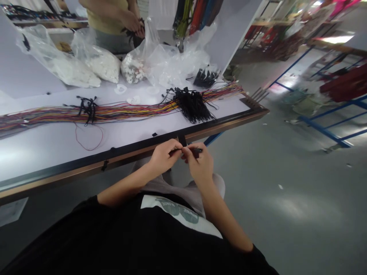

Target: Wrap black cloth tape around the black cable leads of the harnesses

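The small black part sits between my two hands, held off the counter, just in front of its near edge and above my lap. My left hand is closed around its left end, thumb and forefinger pinched together at the tip. My right hand is closed on the right end, fingers curled, with a short black stub projecting past them to the right. The fingertips of both hands meet at the middle of the part. What kind of part it is cannot be told; it is too small.

The counter is white with a dark and brown rim. Along its middle runs a long bundle of coloured wires. A tuft of black ties lies on the bundle toward the right end; a smaller black cluster lies further left. One red wire loop trails toward the near edge.

At the far edge lie clear plastic bags of white pieces. Behind them another person's hands handle something dark.
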The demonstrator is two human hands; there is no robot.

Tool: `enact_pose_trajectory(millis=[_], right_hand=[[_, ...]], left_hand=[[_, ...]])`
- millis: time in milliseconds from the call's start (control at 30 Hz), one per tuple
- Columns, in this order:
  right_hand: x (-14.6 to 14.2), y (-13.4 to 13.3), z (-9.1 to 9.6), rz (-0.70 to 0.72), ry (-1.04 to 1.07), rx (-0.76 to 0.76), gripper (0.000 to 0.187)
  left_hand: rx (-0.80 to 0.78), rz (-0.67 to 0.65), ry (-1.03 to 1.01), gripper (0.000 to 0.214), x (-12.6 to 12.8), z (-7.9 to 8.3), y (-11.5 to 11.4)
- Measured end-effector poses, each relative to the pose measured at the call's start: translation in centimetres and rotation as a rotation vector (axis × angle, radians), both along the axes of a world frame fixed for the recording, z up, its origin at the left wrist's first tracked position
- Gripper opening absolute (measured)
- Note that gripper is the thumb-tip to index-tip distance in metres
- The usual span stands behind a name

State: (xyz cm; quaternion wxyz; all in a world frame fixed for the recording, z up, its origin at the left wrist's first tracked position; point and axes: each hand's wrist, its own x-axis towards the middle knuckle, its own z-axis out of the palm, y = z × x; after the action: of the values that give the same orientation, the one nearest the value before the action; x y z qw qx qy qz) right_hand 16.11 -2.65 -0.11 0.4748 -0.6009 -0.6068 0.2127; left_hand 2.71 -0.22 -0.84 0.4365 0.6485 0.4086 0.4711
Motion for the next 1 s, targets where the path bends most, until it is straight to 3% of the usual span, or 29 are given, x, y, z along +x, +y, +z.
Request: enact_pose_trajectory(millis=[100,200,267,433,567,633,767,900,1000], right_hand=[[-0.2,0.1,-0.3,-0.012,-0.054,0.104,0.013],[-0.3,-0.1,-0.3,0.059,-0.060,0.177,0.011],[-0.3,-0.2,-0.2,0.076,-0.009,0.150,0.012],[0.3,0.3,-0.2,-0.001,0.357,-0.031,0.019],[1.3,0.4,0.8,0.095,0.226,-0.049,0.015],[1.4,0.2,1.4,0.158,0.134,0.012,0.014],[1.0,-0.1,1.8,0.193,0.115,0.126,0.014],[0.4,-0.1,1.3,0.167,0.072,0.056,0.006],[0.3,-0.1,0.8,0.130,0.035,0.108,0.006]], left_hand=[[-0.221,0.011,-0.235,0.021,0.3,0.1,-0.1],[-0.456,-0.155,-0.392,0.038,0.2,0.1,0.2],[-0.523,-0.275,-0.428,0.043,0.1,-0.2,0.3],[-0.316,-0.297,-0.346,0.048,-1.3,0.0,-0.4],[-0.010,-0.490,-0.007,0.068,-2.8,1.2,-0.4],[0.062,-0.427,0.112,0.047,-2.8,1.2,-0.1],[0.074,-0.049,0.136,0.006,-1.4,0.3,0.2],[0.184,0.030,0.077,0.008,-0.2,-0.2,-0.2],[0.139,0.040,-0.017,0.005,0.1,-0.3,-0.7]])
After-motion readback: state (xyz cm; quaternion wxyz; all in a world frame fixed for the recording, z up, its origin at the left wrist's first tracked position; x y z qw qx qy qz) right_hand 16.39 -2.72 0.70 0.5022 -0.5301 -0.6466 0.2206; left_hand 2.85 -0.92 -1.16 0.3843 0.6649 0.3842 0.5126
